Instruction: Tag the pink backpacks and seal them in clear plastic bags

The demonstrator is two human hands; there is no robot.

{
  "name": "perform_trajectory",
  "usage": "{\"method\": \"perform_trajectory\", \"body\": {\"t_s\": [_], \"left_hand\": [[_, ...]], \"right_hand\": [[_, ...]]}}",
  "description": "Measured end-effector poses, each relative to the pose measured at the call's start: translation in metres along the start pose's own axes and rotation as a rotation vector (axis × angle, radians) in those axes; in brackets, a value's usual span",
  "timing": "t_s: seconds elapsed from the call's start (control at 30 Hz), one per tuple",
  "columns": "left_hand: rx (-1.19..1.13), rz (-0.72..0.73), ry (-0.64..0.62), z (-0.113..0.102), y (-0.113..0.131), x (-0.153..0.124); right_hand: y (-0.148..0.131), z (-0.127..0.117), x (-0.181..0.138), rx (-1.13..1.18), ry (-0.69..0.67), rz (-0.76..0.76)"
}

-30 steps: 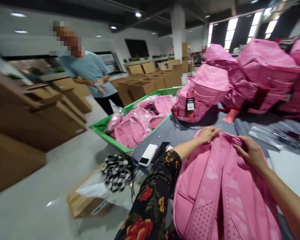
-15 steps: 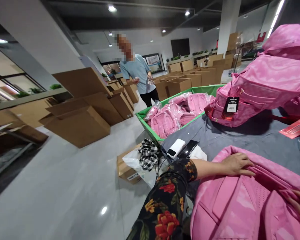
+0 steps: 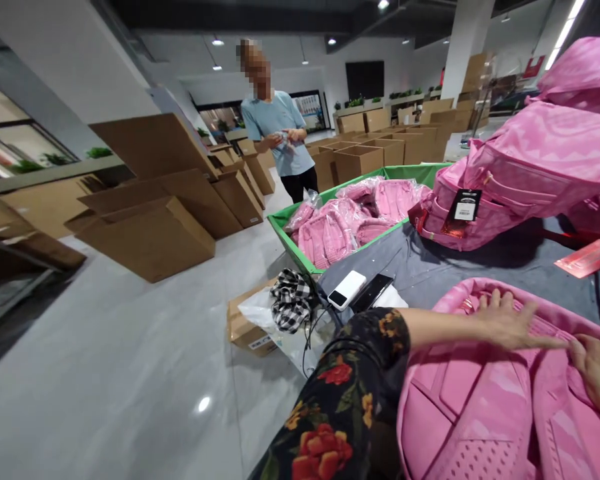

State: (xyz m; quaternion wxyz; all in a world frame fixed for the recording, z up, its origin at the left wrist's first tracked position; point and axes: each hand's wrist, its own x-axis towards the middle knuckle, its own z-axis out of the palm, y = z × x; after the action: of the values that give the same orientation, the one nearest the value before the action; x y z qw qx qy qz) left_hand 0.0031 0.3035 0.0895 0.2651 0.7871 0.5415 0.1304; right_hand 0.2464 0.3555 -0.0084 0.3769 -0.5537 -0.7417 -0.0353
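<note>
In the head view a pink backpack (image 3: 485, 413) lies at the lower right, its shoulder straps and padded back facing up. Across its upper opening my left hand (image 3: 513, 323) rests with fingers spread, gripping nothing. My right hand (image 3: 597, 367), at the right edge, is curled on the bag's upper edge beside my left fingertips; the exact bit of fabric or zip pinched there is hidden. A second, fuller pink backpack (image 3: 540, 160) with a black hang tag (image 3: 465, 208) stands farther back on the grey-covered table (image 3: 445, 270).
A green-rimmed bin (image 3: 300, 257) holds several bagged pink backpacks. A white device (image 3: 347, 290) and a black phone (image 3: 373, 292) lie at the table's left edge. Red packet (image 3: 587, 258) at right. Cartons (image 3: 155, 240) stand on the floor; another person (image 3: 280, 137) stands beyond the bin.
My left hand has spread its fingers and shifted right over the backpack's opening. My right hand has come further into view and curled at the bag's edge. The other person's hands have come together.
</note>
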Motion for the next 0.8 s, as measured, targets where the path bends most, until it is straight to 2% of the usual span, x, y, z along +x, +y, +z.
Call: {"method": "perform_trajectory", "body": {"t_s": [0.1, 0.17, 0.23, 0.3, 0.37, 0.47, 0.53, 0.67, 0.73, 0.8], "left_hand": [[0.028, 0.025, -0.128, 0.02, 0.021, -0.035], [0.087, 0.053, -0.174, 0.026, 0.024, -0.05], [0.107, 0.066, -0.158, 0.028, 0.02, -0.052], [0.124, 0.072, -0.106, 0.032, 0.016, -0.047], [0.145, 0.076, -0.07, 0.037, 0.014, -0.044], [0.186, 0.087, -0.031, 0.044, 0.013, -0.051], [0.212, 0.082, 0.002, 0.048, 0.013, -0.058], [0.28, 0.149, 0.132, 0.053, 0.009, -0.056], [0.298, 0.205, 0.111, 0.054, 0.008, -0.048], [0.302, 0.216, 0.053, 0.054, 0.008, -0.04]], "right_hand": [[-0.04, -0.021, -0.001, -0.113, -0.131, 0.121], [-0.071, -0.041, 0.002, -0.175, -0.279, 0.146], [-0.091, -0.057, 0.007, -0.246, -0.332, 0.152], [-0.097, -0.074, 0.014, -0.336, -0.377, 0.127], [-0.094, -0.093, 0.023, -0.434, -0.382, 0.14], [-0.078, -0.112, 0.041, -0.538, -0.558, 0.226], [-0.064, -0.112, 0.053, -0.55, -0.708, 0.281], [-0.034, -0.093, 0.072, -0.53, -0.825, 0.351], [-0.028, -0.09, 0.077, -0.538, -0.866, 0.347], [-0.033, -0.091, 0.082, -0.546, -0.892, 0.291]]}}
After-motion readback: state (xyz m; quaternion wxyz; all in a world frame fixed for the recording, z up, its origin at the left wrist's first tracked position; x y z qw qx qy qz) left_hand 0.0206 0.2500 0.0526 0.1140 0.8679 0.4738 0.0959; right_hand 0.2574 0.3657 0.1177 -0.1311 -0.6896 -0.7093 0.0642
